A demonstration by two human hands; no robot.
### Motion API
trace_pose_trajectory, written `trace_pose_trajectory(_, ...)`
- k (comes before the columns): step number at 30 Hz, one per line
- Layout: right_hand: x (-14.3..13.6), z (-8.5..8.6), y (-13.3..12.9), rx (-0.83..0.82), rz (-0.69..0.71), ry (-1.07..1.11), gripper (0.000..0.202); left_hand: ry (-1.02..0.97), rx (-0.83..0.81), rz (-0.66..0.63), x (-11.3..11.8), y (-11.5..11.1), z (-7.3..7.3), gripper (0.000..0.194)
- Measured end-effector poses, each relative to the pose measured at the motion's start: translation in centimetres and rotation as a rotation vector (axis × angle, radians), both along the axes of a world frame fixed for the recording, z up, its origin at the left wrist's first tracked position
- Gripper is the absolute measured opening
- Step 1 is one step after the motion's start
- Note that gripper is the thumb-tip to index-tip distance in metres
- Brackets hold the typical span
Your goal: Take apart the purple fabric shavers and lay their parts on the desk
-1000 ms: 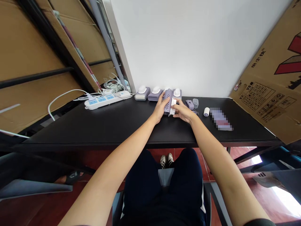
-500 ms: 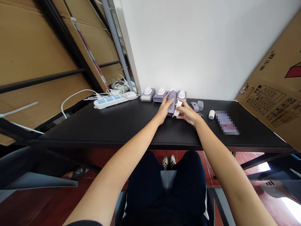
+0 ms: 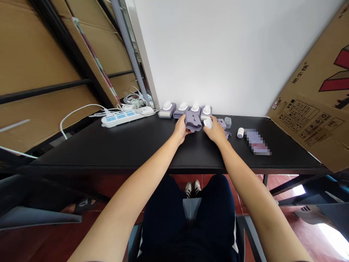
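My left hand (image 3: 180,129) is closed around a purple plastic holder (image 3: 193,122), tilted so that an open end faces me. My right hand (image 3: 216,131) grips a white brush (image 3: 208,123) by its rounded body; its bristles are turned out of sight. Holder and brush are a short gap apart above the black table (image 3: 136,145). Just behind them, against the white wall, stands a row of several purple boxes (image 3: 171,112) topped with white knob-shaped pieces (image 3: 183,106). Beside my right hand lie a small purple part (image 3: 221,123) and a clear cup (image 3: 228,122).
A white roll (image 3: 240,133) and a pixelated flat item (image 3: 257,142) lie on the right of the table. On the left is a white power strip (image 3: 127,117) with tangled cables. A large cardboard box (image 3: 308,120) leans at the right end.
The purple holder has turned from showing its perforated face to showing an open end. In my right hand the brush has rotated, hiding its bristles. The view has shifted slightly.
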State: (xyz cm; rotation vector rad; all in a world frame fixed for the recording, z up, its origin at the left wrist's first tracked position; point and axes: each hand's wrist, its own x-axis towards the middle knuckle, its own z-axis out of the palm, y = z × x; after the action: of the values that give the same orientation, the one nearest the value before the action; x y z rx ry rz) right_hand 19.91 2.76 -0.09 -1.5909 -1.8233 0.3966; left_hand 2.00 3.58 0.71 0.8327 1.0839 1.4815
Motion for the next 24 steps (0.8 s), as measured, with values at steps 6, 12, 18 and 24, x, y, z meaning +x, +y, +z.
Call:
trace_pose_trajectory(6, 0.2, -0.7, -0.3, 0.04, -0.201, -0.411, 0.044, -0.035, 0.086, -0.077, 0.3, -1.0, 0.4, 0.041)
trace_pose_trajectory(12, -0.2, -0.2, -0.8, 0.207, -0.192, -0.351, 0.036, 0.087, 0.075, -0.054, 0.5, -1.1, -0.1, 0.052)
trace_pose_trajectory(18, -1.5, 0.5, -2.0, 0.358, 0.229, -0.208, 0.056, 0.183, 0.047, -0.069, 0.6, -1.2, -0.1, 0.054)
trace_pose_trajectory(24, -2.6, 0.2, -3.0, 0.25, 0.32, -0.237, 0.077, 0.158, 0.068, 0.027, 0.5, -0.7, -0.6, 0.046)
